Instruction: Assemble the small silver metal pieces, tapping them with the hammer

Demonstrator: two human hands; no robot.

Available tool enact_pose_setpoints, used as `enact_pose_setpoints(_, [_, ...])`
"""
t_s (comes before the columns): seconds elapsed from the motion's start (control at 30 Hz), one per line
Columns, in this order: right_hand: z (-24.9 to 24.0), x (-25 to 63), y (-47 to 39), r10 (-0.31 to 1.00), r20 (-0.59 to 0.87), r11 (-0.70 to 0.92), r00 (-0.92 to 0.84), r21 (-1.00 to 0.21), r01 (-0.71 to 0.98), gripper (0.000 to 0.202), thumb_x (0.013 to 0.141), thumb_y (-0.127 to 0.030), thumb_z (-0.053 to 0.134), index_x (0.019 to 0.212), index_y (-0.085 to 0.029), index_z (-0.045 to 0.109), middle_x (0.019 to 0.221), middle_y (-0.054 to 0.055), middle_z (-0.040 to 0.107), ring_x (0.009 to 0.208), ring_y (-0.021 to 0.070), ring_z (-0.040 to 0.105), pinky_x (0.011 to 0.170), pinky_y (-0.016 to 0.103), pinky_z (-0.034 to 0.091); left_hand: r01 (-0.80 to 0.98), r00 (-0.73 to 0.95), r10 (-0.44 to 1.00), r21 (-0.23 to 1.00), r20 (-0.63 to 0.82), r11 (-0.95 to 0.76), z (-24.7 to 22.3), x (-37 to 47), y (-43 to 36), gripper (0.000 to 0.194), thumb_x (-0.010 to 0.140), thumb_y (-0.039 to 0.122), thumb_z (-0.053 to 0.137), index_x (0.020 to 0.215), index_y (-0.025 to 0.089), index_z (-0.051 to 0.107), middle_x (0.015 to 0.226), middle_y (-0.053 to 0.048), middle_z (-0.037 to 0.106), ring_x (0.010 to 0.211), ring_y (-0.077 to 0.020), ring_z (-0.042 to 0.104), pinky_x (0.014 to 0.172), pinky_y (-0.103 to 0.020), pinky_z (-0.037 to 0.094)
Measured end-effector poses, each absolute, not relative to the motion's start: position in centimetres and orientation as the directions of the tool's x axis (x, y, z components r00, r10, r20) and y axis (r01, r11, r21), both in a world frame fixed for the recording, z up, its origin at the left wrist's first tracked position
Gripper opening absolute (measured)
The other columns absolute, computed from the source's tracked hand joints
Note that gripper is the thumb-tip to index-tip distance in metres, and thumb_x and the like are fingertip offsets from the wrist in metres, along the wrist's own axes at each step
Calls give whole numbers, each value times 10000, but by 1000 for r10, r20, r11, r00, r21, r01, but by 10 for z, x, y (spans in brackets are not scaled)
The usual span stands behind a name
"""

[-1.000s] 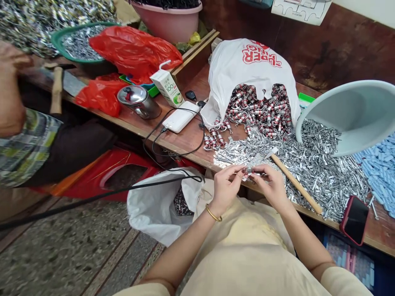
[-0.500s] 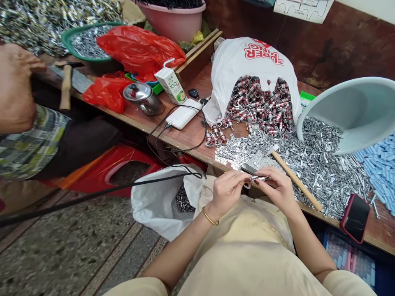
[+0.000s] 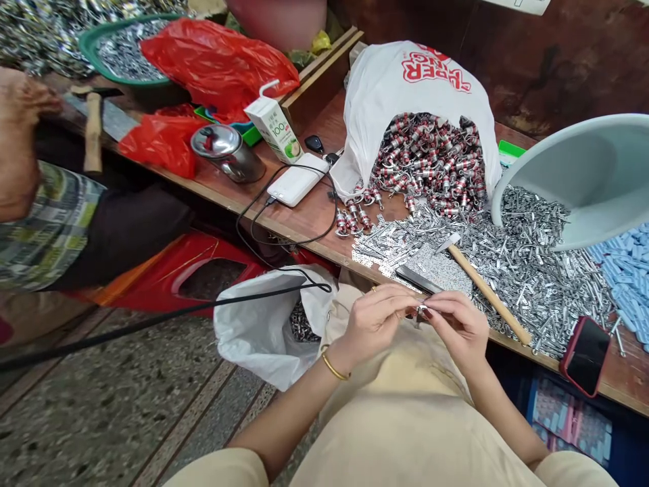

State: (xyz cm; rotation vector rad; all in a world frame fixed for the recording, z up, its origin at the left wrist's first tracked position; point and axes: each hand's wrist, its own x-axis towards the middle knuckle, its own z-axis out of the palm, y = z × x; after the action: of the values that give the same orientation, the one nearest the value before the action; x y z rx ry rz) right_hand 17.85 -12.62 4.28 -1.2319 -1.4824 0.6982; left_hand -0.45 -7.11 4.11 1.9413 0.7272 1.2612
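My left hand (image 3: 372,323) and my right hand (image 3: 462,328) meet just in front of the table edge, fingertips pinched together. Between them is a small silver metal part (image 3: 420,310), mostly covered by my fingers, so its exact kind is unclear. Right behind my fingers, a flat dark metal tool (image 3: 416,278) lies at the edge of a heap of small silver metal pieces (image 3: 545,291). A hammer (image 3: 489,294) with a wooden handle rests on that heap. Farther back, red-banded metal pieces with rings (image 3: 430,162) spill from a white plastic bag (image 3: 420,74).
A grey-green tub (image 3: 603,169) lies tipped at the right, near blue pieces (image 3: 629,270) and a phone (image 3: 587,355). A power bank (image 3: 298,179), metal cup (image 3: 228,152) and drink carton (image 3: 274,128) stand left. Below hangs a white sack (image 3: 248,331). Another person's arm (image 3: 20,149) is far left.
Both hands have lowered slightly, and the small metal part has turned and is more hidden by the fingers. The camera view has shifted a little.
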Motion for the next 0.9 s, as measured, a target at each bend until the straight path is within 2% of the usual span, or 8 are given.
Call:
enact_pose_setpoints(0.13, [30,175,-119,971,179,145,159,-968,203,90,908,-278,705,957,-259,779,927,62,715,865,201,685,696,324,584,-47,220,950,975,221,-216,32,7,-80,83,918,215,681,909,169,749,904,-76,757,866,-168,722,772,-269,602])
enact_pose_setpoints(0.27, [22,196,-83,994,-32,-6,-107,-971,238,187,917,-393,674,949,-223,743,960,67,722,828,196,682,705,324,575,-114,202,979,992,-35,59,9,4,-72,180,860,329,748,875,150,758,872,-76,756,786,-168,706,703,-256,589])
enact_pose_setpoints(0.33, [20,206,-62,998,6,37,-69,-889,455,178,942,-359,621,992,-213,711,988,79,718,849,206,668,747,338,552,-118,193,971,979,-143,168,1,-1,-65,241,824,376,777,871,141,753,843,-71,757,754,-168,699,709,-267,589])
enact_pose_setpoints(0.47, [16,207,-32,996,40,84,-74,-572,816,73,924,-251,617,932,-194,660,943,92,700,851,231,632,762,337,480,-138,138,958,953,-250,269,-7,-9,-54,302,766,419,812,850,136,746,800,-56,754,727,-163,687,726,-280,587])
enact_pose_setpoints(0.57, [12,200,-22,987,-50,119,-155,-432,894,81,919,-207,622,839,-196,624,882,77,685,811,223,618,711,307,434,-143,132,955,949,-264,282,-8,-9,-53,318,735,422,830,850,136,754,791,-52,750,718,-156,674,718,-275,582])
enact_pose_setpoints(0.7, [10,199,-24,976,-39,187,-214,-354,916,111,950,-171,551,853,-189,603,911,103,673,821,234,618,703,314,426,-152,167,947,941,-276,301,-6,-10,-53,297,731,397,829,855,136,760,793,-49,746,715,-145,661,711,-259,569])
enact_pose_setpoints(0.8, [8,203,-33,979,59,200,-197,-483,852,146,967,-206,504,845,-203,584,888,98,659,824,238,620,729,336,462,-164,193,940,936,-281,313,-7,-11,-50,274,729,379,825,833,136,755,779,-45,738,707,-139,652,700,-248,557])
enact_pose_setpoints(0.9, [8,203,-44,996,71,93,-61,-826,555,152,969,-316,512,860,-231,577,773,31,626,692,194,607,677,331,515,-168,233,929,929,-286,328,-11,-14,-43,278,712,380,830,816,135,750,749,-39,727,682,-134,643,675,-242,546])
